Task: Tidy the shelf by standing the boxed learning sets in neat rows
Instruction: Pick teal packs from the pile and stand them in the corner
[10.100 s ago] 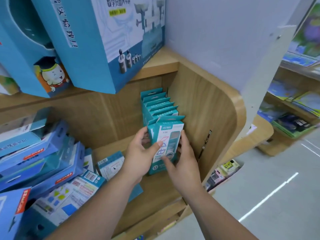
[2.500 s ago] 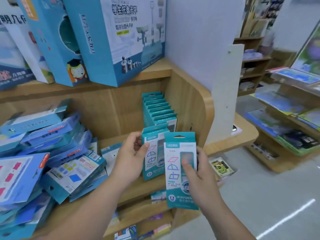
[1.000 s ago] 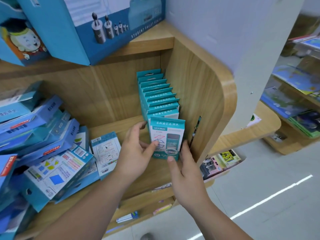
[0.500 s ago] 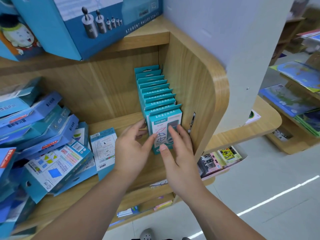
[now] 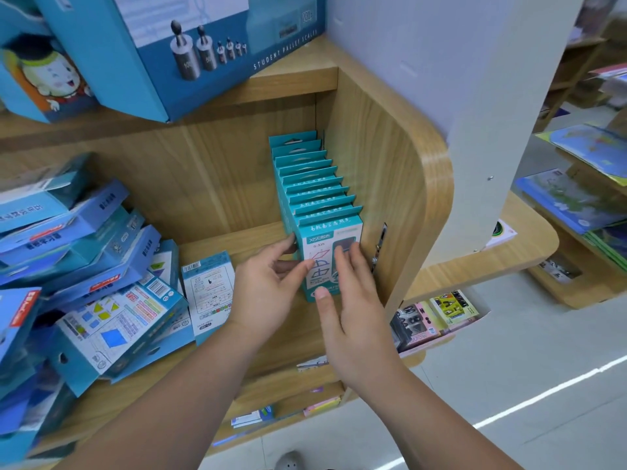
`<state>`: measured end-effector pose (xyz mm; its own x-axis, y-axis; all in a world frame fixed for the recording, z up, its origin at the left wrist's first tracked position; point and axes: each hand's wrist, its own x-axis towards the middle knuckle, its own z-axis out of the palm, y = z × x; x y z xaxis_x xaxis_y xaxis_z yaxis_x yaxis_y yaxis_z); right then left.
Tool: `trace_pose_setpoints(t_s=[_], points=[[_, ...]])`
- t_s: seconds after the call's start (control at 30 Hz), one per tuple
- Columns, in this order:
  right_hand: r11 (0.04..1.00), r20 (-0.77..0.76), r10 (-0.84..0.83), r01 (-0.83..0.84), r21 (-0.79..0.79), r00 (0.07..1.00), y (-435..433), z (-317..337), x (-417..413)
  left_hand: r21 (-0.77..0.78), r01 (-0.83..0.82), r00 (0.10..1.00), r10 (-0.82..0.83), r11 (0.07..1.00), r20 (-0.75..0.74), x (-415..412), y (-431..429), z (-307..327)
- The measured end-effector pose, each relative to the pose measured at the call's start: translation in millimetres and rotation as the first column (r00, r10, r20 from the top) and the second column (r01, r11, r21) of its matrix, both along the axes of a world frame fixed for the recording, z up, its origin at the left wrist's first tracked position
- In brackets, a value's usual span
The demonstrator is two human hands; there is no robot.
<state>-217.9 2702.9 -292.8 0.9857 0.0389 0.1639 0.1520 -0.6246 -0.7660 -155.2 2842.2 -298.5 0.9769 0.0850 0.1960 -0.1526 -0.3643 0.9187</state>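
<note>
Loads of teal boxes stand in a row [image 5: 312,184] at the 3 o'clock end of the shelf [image 5: 237,239], tight to the side panel [image 5: 383,171]. The front box [image 5: 319,237] sits upright against the row. Left hand [image 5: 268,293] pinches its left edge, narrow grip. Right hand [image 5: 353,310] lies flat on its face, fingers straight, holding nothing. Looks like the squaring-up step to me. Next move imo: let go, grab the flat box [image 5: 208,293] at 8 o'clock or one from the pile [image 5: 84,266] at 9 o'clock, and stand it upright.
</note>
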Motion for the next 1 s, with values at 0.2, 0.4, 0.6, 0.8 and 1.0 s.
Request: trace_pose_setpoints(t_s=[0.2,0.4,0.6,0.8,1.0], points=[[1.000,-0.013,-0.019,0.020,0.015,1.000,6,-4,-2,-0.027,0.033,0.999,-0.033,0.999,-0.015,2,4,1],[0.987,0.029,-0.136,0.133,0.088,0.990,5,-2,0,-0.002,0.059,0.998,-0.059,0.998,-0.010,6,9,-2],[0.990,0.005,-0.109,0.108,0.085,0.994,2,3,-3,0.057,0.033,0.999,-0.031,0.998,-0.027,-5,11,6],[0.994,-0.018,-0.050,0.052,0.091,0.999,-8,3,-9,0.130,-0.015,0.998,0.024,0.991,-0.063,-30,13,12],[0.990,-0.062,0.037,-0.029,0.136,0.997,-18,-9,-17,0.196,-0.150,0.981,0.170,0.969,-0.089,-73,21,7]])
